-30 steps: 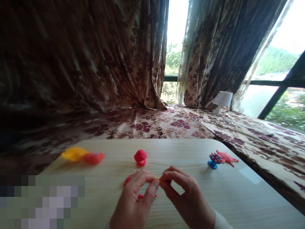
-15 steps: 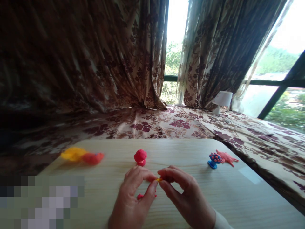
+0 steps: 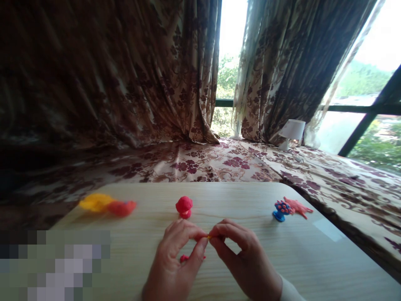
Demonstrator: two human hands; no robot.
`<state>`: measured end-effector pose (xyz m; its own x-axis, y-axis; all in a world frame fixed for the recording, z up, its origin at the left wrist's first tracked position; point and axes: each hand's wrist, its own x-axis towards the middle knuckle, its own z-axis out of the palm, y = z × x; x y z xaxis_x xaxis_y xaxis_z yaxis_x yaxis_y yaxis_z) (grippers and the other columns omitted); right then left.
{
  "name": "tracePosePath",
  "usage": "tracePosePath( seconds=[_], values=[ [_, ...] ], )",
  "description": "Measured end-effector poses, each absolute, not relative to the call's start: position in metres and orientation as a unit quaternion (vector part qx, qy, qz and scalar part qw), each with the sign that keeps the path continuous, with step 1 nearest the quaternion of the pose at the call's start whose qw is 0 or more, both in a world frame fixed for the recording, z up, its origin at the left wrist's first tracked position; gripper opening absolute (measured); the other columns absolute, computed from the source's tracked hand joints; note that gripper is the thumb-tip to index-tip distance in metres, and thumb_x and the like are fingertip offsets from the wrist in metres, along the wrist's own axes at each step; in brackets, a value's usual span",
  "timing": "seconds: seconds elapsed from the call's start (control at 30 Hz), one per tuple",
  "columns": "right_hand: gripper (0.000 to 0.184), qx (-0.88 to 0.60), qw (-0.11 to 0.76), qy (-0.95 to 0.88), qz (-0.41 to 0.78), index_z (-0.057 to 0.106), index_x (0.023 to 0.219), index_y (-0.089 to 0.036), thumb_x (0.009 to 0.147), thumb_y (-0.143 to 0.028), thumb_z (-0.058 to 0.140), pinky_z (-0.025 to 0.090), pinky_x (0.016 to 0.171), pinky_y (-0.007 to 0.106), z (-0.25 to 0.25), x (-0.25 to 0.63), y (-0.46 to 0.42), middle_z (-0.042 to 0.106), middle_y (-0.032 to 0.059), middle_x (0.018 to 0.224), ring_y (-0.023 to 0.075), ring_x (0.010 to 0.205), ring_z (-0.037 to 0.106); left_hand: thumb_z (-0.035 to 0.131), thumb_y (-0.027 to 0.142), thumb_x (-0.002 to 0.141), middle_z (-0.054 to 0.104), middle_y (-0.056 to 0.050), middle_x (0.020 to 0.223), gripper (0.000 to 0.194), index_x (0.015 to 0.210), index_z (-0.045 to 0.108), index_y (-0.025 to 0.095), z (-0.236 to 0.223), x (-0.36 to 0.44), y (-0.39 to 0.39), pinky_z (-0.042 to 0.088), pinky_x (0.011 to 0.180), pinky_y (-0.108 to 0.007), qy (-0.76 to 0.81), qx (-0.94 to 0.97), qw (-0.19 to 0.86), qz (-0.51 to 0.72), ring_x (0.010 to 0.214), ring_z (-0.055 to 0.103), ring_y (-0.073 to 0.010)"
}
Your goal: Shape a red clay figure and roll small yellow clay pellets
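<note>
My left hand [image 3: 175, 267] and my right hand [image 3: 247, 263] meet fingertip to fingertip over the near middle of the light wooden table [image 3: 313, 259]. Both pinch a tiny yellow-orange bit of clay [image 3: 208, 237] between thumbs and forefingers. Under my left hand a small red clay piece [image 3: 184, 258] lies on the table. A red clay mushroom [image 3: 184, 206] stands upright just beyond my hands.
A yellow clay lump [image 3: 94, 202] and a red clay lump [image 3: 121, 207] lie at the far left. A blue mushroom with red dots [image 3: 282, 210] and a pink clay figure [image 3: 297, 206] sit at the far right. Behind are a floral-covered ledge [image 3: 219, 161], curtains and a white lamp [image 3: 292, 133].
My hands have stayed pinched together on the clay bit, shifting only slightly; my left fingers now cover the red strip seen to their left a second ago.
</note>
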<state>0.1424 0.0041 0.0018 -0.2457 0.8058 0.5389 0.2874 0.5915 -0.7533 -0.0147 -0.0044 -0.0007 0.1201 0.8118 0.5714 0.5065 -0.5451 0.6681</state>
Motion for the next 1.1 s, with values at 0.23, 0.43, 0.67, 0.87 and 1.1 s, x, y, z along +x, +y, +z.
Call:
tracePosePath(
  seconds=[0.23, 0.43, 0.67, 0.87, 1.1],
  values=[
    [0.013, -0.364, 0.526, -0.731, 0.239, 0.063, 0.086, -0.020, 0.079, -0.010, 0.058, 0.048, 0.063, 0.020, -0.005, 0.141, 0.005, 0.063, -0.0008, 0.071, 0.0113, 0.064, 0.059, 0.055, 0.031, 0.080, 0.063, 0.001, 0.069, 0.015, 0.073, 0.063, 0.020, 0.005, -0.014, -0.004, 0.048, 0.061, -0.022, 0.496, 0.648, 0.339, 0.468, 0.065, 0.059, -0.0138],
    [0.009, -0.369, 0.518, -0.730, 0.252, 0.061, 0.077, -0.019, 0.080, -0.011, 0.058, 0.047, 0.061, 0.019, -0.001, 0.142, 0.005, 0.061, -0.0015, 0.069, 0.0104, 0.063, 0.057, 0.057, 0.039, 0.078, 0.058, 0.002, 0.062, 0.021, 0.073, 0.063, 0.019, 0.005, -0.014, -0.005, 0.046, 0.053, -0.019, 0.520, 0.587, 0.413, 0.463, 0.057, 0.053, -0.0112],
    [0.013, -0.377, 0.496, -0.736, 0.265, 0.059, 0.071, -0.018, 0.081, -0.011, 0.055, 0.044, 0.058, 0.019, 0.002, 0.142, 0.004, 0.057, -0.0021, 0.063, 0.0103, 0.059, 0.054, 0.058, 0.023, 0.077, 0.068, -0.002, 0.086, 0.013, 0.086, 0.067, 0.024, 0.002, -0.013, -0.005, 0.048, 0.083, -0.030, 0.470, 0.689, 0.260, 0.486, 0.088, 0.062, -0.0192],
    [0.014, -0.349, 0.532, -0.733, 0.239, 0.064, 0.087, -0.020, 0.082, -0.009, 0.056, 0.047, 0.064, 0.020, 0.002, 0.143, 0.006, 0.062, 0.0005, 0.076, 0.0115, 0.068, 0.059, 0.056, 0.032, 0.080, 0.068, -0.001, 0.075, 0.017, 0.081, 0.069, 0.022, 0.006, -0.014, -0.003, 0.050, 0.063, -0.024, 0.486, 0.618, 0.397, 0.473, 0.072, 0.062, -0.0165],
    [0.026, -0.315, 0.507, -0.758, 0.263, 0.065, 0.102, -0.025, 0.086, -0.010, 0.052, 0.048, 0.069, 0.024, 0.004, 0.143, 0.003, 0.058, 0.0034, 0.085, 0.0139, 0.077, 0.059, 0.059, 0.035, 0.078, 0.068, 0.000, 0.072, 0.019, 0.076, 0.071, 0.021, 0.010, -0.014, -0.004, 0.047, 0.058, -0.019, 0.499, 0.536, 0.495, 0.467, 0.071, 0.060, -0.0141]
  ],
)
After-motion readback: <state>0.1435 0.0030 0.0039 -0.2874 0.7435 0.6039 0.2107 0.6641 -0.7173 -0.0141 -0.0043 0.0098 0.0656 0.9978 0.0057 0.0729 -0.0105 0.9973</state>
